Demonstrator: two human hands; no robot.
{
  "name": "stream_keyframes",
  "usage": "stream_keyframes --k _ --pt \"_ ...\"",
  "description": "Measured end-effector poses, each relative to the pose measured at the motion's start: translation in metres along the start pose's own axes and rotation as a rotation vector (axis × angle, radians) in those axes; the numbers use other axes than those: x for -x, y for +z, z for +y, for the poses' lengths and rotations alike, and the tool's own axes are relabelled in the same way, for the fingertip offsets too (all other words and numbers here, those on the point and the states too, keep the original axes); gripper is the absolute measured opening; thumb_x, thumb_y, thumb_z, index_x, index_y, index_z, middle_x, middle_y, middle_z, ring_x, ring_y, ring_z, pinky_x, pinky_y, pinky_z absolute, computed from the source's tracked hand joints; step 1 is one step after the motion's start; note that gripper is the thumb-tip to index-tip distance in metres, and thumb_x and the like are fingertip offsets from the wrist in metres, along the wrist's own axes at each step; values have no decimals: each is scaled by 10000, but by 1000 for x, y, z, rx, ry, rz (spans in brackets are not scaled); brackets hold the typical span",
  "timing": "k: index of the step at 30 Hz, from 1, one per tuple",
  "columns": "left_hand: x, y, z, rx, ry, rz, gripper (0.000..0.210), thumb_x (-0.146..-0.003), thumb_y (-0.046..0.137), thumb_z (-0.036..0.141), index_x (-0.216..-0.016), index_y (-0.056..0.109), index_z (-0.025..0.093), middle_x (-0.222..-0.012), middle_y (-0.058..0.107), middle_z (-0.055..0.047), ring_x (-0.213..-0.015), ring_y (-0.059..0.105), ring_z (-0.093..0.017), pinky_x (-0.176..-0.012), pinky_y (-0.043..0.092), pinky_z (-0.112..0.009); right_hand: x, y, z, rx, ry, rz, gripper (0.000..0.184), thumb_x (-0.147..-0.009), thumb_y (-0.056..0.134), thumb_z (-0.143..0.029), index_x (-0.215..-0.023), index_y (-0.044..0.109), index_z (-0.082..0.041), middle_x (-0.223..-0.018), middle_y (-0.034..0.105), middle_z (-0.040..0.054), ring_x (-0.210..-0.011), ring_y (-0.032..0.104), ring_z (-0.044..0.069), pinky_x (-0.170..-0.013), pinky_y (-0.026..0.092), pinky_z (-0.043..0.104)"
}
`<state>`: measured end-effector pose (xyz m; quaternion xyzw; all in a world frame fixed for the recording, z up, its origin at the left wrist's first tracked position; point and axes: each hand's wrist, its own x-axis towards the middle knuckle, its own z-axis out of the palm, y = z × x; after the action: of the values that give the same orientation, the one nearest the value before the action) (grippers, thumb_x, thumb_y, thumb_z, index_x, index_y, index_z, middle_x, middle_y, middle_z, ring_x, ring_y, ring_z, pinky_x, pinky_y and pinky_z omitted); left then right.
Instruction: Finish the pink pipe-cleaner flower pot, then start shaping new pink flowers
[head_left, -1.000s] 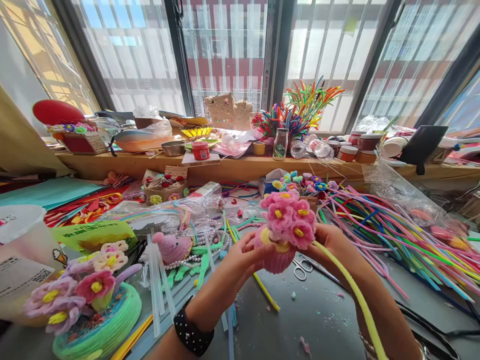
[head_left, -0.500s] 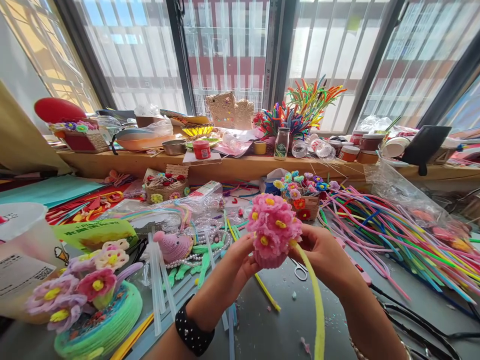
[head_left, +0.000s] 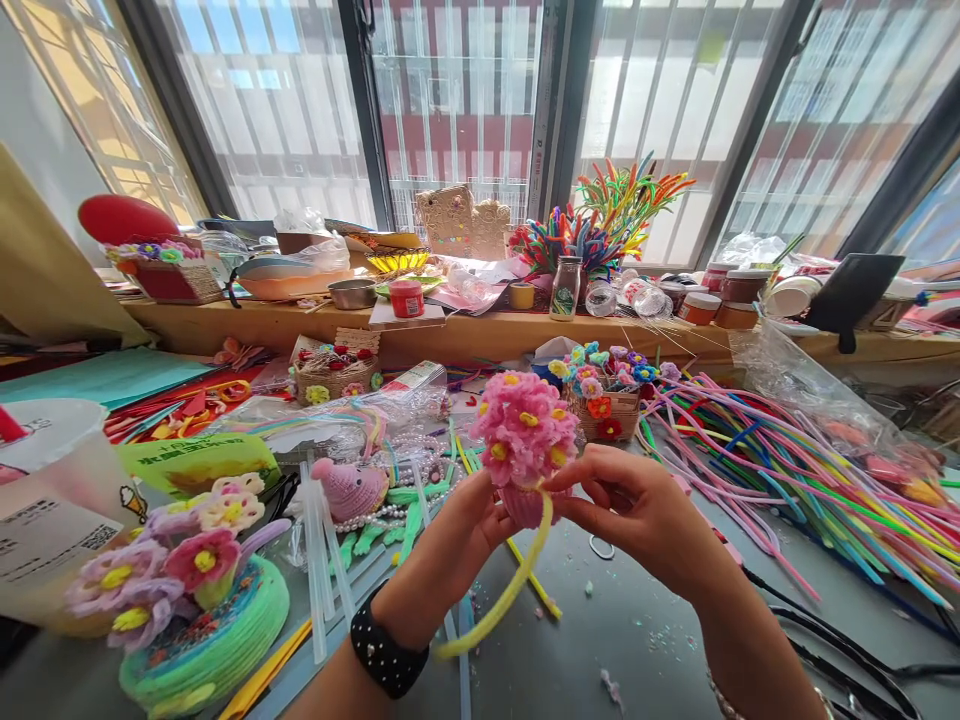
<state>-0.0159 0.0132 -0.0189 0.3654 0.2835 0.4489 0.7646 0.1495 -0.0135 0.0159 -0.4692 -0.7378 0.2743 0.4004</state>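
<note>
My left hand (head_left: 459,540) is closed around the left side of a small pink pot (head_left: 525,508) topped with a ball of fuzzy pink flowers (head_left: 525,425) with yellow centres. At the pot's rim, my right hand (head_left: 634,515) pinches a yellow pipe cleaner (head_left: 529,566) between thumb and fingers. Its loose end curves down and left, over my left wrist area. The left palm and some fingers are hidden behind the pot. On the table below, another yellow pipe cleaner (head_left: 546,597) lies near a scissors handle (head_left: 602,547), which my right hand partly covers.
Loose coloured pipe cleaners (head_left: 780,470) spread across the right, with black cables (head_left: 825,640) below. A green pot with purple flowers (head_left: 210,630) and a lidded drink cup (head_left: 52,510) stand left. Clear glue sticks (head_left: 319,560) lie nearby. Jars and craft items line the windowsill (head_left: 480,335).
The flower pot has shifted slightly left and turned. The yellow pipe cleaner's loose end has swung from the right to the left. My right fingers now pinch it at the pot's front.
</note>
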Motion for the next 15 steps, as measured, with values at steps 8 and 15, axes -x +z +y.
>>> stream_keyframes --k 8,15 --pt "-2 3 8 91 -38 128 298 -747 592 310 -989 638 143 -1048 657 -93 -962 599 -209 -802 487 -286 4 -32 16 -42 313 357 482 -744 500 -556 -1021 576 -169 -628 534 -3 -531 489 125 -473 378 233" --pt "-2 9 16 161 -12 284 227 -791 512 190 -977 625 128 -958 675 -74 -795 638 -151 -708 524 -240 15 -54 72 708 840 161 283 -688 554 -433 -546 616 -196 -704 687 127 -682 641 284 -539 403 328"
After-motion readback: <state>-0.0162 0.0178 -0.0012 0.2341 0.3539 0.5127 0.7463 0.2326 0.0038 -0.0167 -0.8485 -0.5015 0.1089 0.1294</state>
